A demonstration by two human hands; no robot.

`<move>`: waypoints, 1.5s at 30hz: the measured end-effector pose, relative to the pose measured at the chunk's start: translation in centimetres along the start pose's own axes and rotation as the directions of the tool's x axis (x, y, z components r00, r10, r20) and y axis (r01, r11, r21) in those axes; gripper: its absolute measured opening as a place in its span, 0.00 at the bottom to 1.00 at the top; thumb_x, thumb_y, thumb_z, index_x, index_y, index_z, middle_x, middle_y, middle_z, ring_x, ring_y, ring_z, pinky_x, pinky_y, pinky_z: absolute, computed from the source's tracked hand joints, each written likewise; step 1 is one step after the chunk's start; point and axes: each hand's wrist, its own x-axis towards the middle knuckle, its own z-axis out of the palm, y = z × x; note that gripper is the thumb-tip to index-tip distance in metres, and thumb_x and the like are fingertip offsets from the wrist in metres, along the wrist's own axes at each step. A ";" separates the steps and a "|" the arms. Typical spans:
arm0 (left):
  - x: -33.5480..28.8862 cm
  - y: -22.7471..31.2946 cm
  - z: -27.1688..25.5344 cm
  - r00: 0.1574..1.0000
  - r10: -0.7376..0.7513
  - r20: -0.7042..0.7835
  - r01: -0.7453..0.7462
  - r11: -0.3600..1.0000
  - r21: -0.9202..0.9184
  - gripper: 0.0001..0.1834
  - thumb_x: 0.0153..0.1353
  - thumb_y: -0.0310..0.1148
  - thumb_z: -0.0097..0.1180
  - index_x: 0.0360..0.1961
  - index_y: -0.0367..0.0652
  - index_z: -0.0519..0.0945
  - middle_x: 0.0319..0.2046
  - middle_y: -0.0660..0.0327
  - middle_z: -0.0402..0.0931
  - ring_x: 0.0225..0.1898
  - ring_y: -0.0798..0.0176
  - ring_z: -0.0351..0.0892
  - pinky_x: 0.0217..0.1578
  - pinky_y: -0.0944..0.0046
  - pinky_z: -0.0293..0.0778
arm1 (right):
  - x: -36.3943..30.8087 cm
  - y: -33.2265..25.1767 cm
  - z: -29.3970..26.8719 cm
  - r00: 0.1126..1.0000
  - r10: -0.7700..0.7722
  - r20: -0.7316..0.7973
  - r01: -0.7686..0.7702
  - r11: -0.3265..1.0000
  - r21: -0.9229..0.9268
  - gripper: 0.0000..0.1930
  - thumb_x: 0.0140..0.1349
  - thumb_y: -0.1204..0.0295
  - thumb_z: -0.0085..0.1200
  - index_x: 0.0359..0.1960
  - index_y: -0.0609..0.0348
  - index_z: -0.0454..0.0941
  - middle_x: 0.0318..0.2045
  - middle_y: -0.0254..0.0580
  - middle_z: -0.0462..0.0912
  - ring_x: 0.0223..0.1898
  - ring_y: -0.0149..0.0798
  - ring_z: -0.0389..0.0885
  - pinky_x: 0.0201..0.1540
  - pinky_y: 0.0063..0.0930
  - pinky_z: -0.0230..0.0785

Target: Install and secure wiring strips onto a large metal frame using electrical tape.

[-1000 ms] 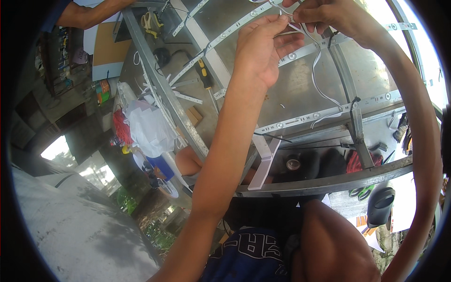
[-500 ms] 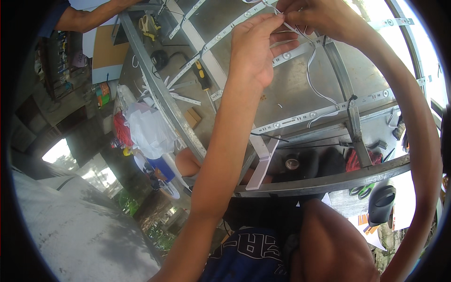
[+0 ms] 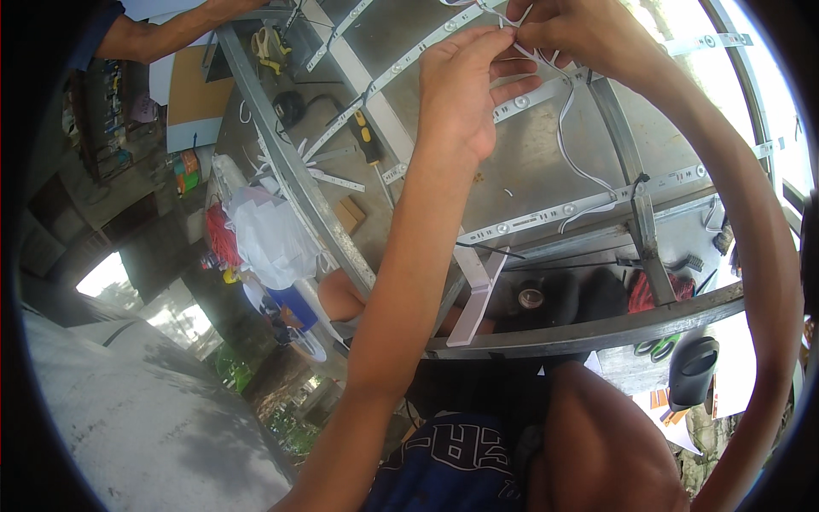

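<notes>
Both hands meet at the top of the head view, over a metal frame [image 3: 426, 350] crossed by white LED strips [image 3: 546, 213]. My left hand [image 3: 461, 85] pinches a thin white wire [image 3: 560, 128] between thumb and forefinger, its other fingers loosely extended. Right against it, my right hand [image 3: 576, 34] is closed on the same wire with bent fingers. From there the wire hangs in a loose curve to the nearer LED strip. The exact spot between the fingertips is partly hidden.
A screwdriver [image 3: 365, 136], pliers [image 3: 271, 49] and a tape measure [image 3: 289, 107] lie beyond the frame's left bar. Another person's arm [image 3: 171, 32] reaches in at the upper left. White plastic bags [image 3: 269, 235] sit left; green-handled scissors [image 3: 659, 348] and a black slipper [image 3: 693, 373] lie right.
My right fingers have shifted slightly at the wire. My left hand stays almost in place, and the hanging wire keeps nearly the same curve.
</notes>
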 end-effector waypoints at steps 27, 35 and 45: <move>0.9 0.2 0.2 0.998 0.053 -0.015 -0.051 0.992 0.112 0.12 0.64 0.26 0.54 0.45 0.28 0.79 0.37 0.55 0.79 0.37 0.61 0.78 0.45 0.53 0.80 | 0.5 1.2 0.8 0.991 -0.121 -0.062 0.111 0.983 -0.144 0.16 0.57 0.69 0.63 0.42 0.70 0.79 0.31 0.53 0.87 0.32 0.45 0.87 0.35 0.34 0.78; 0.9 0.0 0.1 0.998 0.057 -0.032 -0.056 0.997 0.044 0.10 0.64 0.26 0.56 0.40 0.27 0.80 0.34 0.55 0.79 0.33 0.64 0.78 0.35 0.61 0.83 | 0.7 1.5 -1.5 0.984 -0.004 0.180 -0.035 0.976 0.214 0.22 0.56 0.71 0.63 0.49 0.72 0.74 0.34 0.50 0.86 0.31 0.36 0.85 0.31 0.27 0.79; 0.0 -0.2 -0.1 0.998 0.054 -0.037 -0.050 0.994 0.101 0.15 0.62 0.22 0.59 0.48 0.24 0.77 0.37 0.54 0.79 0.37 0.61 0.80 0.47 0.57 0.83 | 0.1 1.0 -1.3 0.996 -0.025 0.086 0.009 0.982 0.187 0.12 0.50 0.76 0.64 0.35 0.73 0.83 0.25 0.46 0.84 0.27 0.33 0.83 0.30 0.22 0.76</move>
